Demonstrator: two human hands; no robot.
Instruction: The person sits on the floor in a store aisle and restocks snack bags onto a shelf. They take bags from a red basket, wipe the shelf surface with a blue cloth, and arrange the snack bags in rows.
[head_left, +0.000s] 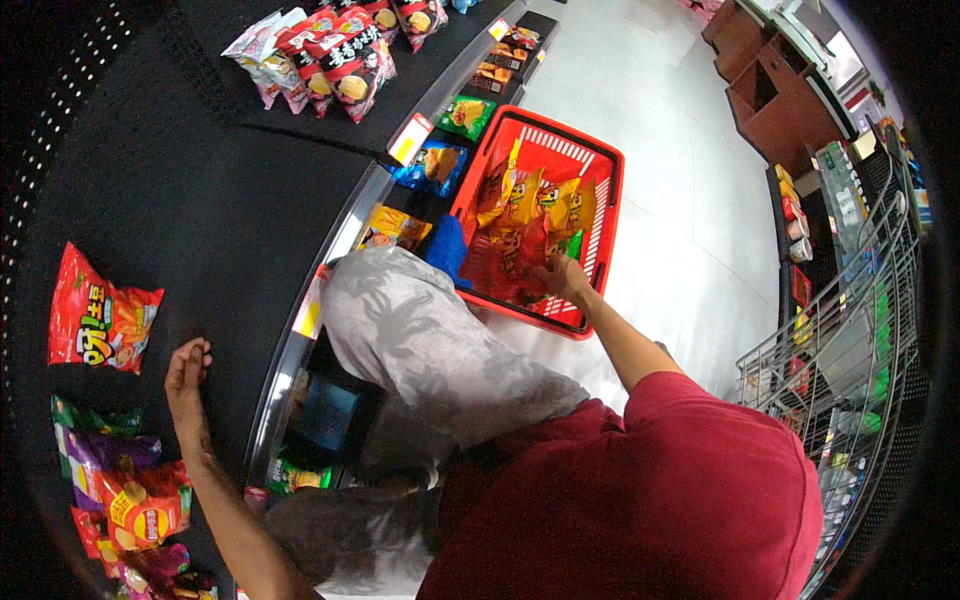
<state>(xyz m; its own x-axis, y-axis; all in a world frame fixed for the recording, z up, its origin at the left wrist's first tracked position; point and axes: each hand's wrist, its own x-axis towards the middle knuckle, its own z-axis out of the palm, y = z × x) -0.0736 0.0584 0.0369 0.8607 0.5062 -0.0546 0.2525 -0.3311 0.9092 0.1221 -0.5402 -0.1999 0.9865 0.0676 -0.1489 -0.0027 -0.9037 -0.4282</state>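
Observation:
My left hand (187, 367) hovers over a black shelf (225, 247), its fingers curled together with nothing visible in them. Just beyond it, a red snack bag (105, 315) with fries pictured on it lies on the shelf. My right hand (561, 276) reaches into a red plastic shopping basket (616, 187) beside my knee. It is at the near end of the red snack bags (525, 244); its fingers are partly hidden, so I cannot tell whether they grip one. Yellow snack bags (559, 202) stand in the basket's far part.
Chip bags (150, 510) lie nearest me on the shelf; red and white bags (349, 67) stand at its far end. Lower down are blue (439, 169) and green packets (466, 116). A blue object (448, 251) touches the basket. A wire rack (840, 337) stands across the aisle floor (675, 172).

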